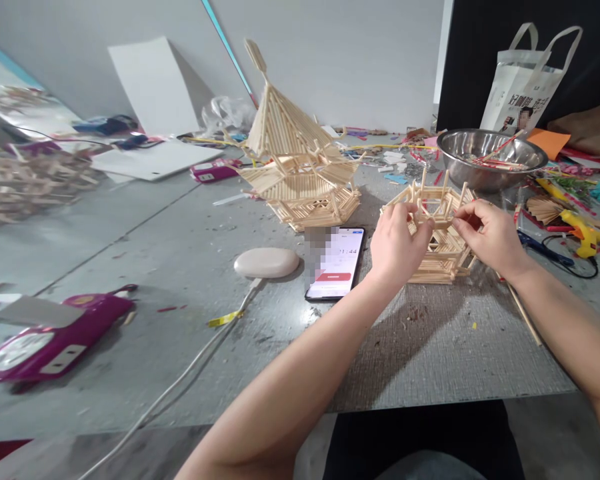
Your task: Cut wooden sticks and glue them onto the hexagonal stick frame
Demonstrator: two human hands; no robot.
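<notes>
Two models built from thin wooden sticks stand on the table. My left hand (399,241) is at the left of the smaller model (440,267), thumb and fingers closed at its upper near rim. From the right, my right hand (493,239) pinches at the same rim. A short wooden stick (443,223) seems to lie between the fingertips, partly hidden by them. Several stick posts rise upright from the model's top. Farther back on the left is the taller model (300,173), a tower with a pointed roof of sticks.
A phone (340,267) and a white oval device (267,263) with a cable lie left of my hands. A steel bowl (490,160) stands behind right, near a yellow glue gun (585,233). A purple power strip (65,340) lies left. A loose stick (524,312) lies under my right forearm.
</notes>
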